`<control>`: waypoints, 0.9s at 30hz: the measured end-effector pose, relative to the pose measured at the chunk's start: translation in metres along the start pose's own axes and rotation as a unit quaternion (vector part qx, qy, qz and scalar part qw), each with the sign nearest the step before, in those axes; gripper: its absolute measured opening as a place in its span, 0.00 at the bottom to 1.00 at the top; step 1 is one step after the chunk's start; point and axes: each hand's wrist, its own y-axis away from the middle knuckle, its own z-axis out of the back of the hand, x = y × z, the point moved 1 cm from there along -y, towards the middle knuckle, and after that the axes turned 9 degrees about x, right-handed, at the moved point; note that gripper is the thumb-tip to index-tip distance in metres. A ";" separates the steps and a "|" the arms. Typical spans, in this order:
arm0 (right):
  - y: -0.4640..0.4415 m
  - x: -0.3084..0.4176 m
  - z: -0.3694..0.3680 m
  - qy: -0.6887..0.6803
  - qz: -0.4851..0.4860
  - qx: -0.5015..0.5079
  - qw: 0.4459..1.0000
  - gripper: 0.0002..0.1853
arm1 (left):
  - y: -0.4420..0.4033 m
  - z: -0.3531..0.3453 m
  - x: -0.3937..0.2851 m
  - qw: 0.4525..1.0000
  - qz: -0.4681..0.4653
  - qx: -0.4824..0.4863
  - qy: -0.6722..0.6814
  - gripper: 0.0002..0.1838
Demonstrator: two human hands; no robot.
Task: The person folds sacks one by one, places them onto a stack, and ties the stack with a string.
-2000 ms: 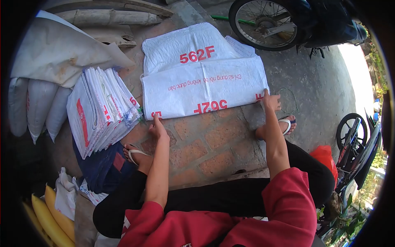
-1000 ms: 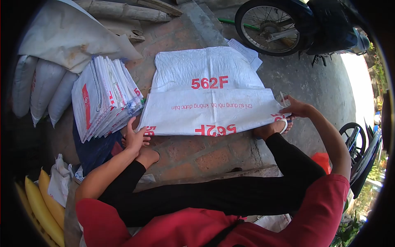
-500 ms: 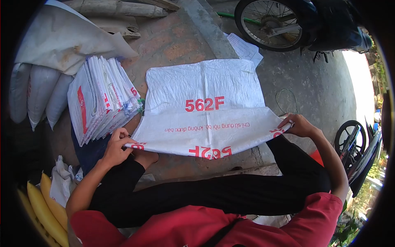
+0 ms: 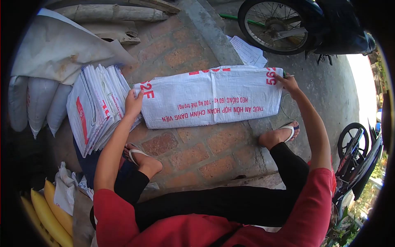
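Observation:
A white woven feed sack (image 4: 214, 99) with red print lies folded over on itself above the brick floor, in front of my feet. My left hand (image 4: 133, 103) grips its left end near the far corner, fingers closed on the fabric. At the far right corner, my right hand (image 4: 289, 82) pinches the other end. Some of the fingers are hidden by the sack. Just left of my left hand stands a stack of folded white sacks (image 4: 98, 107) with red and blue print.
Full grey sacks (image 4: 41, 99) stand at the left under a pale sheet (image 4: 70, 47). Yellow filled bags (image 4: 49, 210) lie at lower left. A motorbike wheel (image 4: 273, 26) is at the back right, near papers (image 4: 247, 51). Another motorbike (image 4: 352, 160) stands at the right.
Both hands have moved forward, away from my body, carrying the sack's near edge over to the far side. The sack is now a narrower folded strip, and my feet show.

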 end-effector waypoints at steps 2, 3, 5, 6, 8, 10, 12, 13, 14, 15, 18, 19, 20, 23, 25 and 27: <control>-0.034 -0.008 -0.020 -0.002 -0.002 -0.072 0.997 0.40 | -0.033 -0.024 0.029 0.999 0.027 -0.037 -0.029 0.24; -0.046 -0.019 -0.030 0.012 -0.020 -0.098 0.995 0.39 | -0.042 -0.032 0.040 0.997 0.042 -0.052 -0.045 0.25; -0.074 -0.028 -0.045 0.041 -0.047 -0.153 0.986 0.38 | -0.051 -0.045 0.048 0.997 0.056 -0.061 -0.012 0.25; -0.080 -0.038 -0.057 0.056 -0.047 -0.194 0.978 0.36 | -0.057 -0.056 0.061 0.996 0.055 -0.068 -0.002 0.24; -0.089 -0.048 -0.074 0.086 -0.039 -0.278 0.956 0.34 | -0.069 -0.068 0.063 0.994 0.063 -0.080 -0.024 0.24; -0.071 -0.041 -0.099 0.184 0.108 -0.342 0.915 0.32 | -0.041 -0.079 0.032 0.972 -0.058 -0.165 -0.156 0.26; -0.037 -0.007 -0.128 0.276 0.214 -0.315 0.883 0.31 | -0.009 -0.092 -0.013 0.957 -0.159 -0.131 -0.203 0.29; -0.020 0.012 -0.144 0.319 0.243 -0.262 0.878 0.31 | 0.004 -0.102 -0.029 0.960 -0.200 -0.056 -0.186 0.32; -0.020 0.016 -0.156 0.358 0.239 -0.234 0.872 0.32 | 0.012 -0.115 -0.038 0.947 -0.218 -0.033 -0.235 0.33; -0.018 0.015 -0.167 0.398 0.231 -0.204 0.864 0.32 | 0.021 -0.125 -0.040 0.930 -0.234 -0.007 -0.282 0.34; -0.027 0.009 -0.177 0.417 0.207 -0.154 0.871 0.33 | 0.009 -0.150 -0.021 0.927 -0.218 0.015 -0.305 0.37; -0.031 0.003 -0.181 0.406 0.196 -0.145 0.881 0.34 | 0.006 -0.154 -0.015 0.926 -0.218 0.013 -0.308 0.37; -0.036 -0.001 -0.185 0.422 0.186 -0.157 0.873 0.33 | 0.004 -0.157 -0.013 0.921 -0.219 0.009 -0.322 0.37; -0.029 0.002 -0.196 0.413 0.229 -0.217 0.854 0.34 | 0.010 -0.147 -0.018 0.940 -0.229 -0.004 -0.252 0.37; 0.007 0.026 -0.213 0.355 0.326 -0.195 0.854 0.34 | 0.033 -0.139 -0.027 0.959 -0.197 -0.115 -0.167 0.35; 0.056 0.048 -0.248 0.357 0.375 -0.094 0.850 0.33 | 0.073 -0.144 -0.033 0.957 -0.125 -0.251 -0.068 0.33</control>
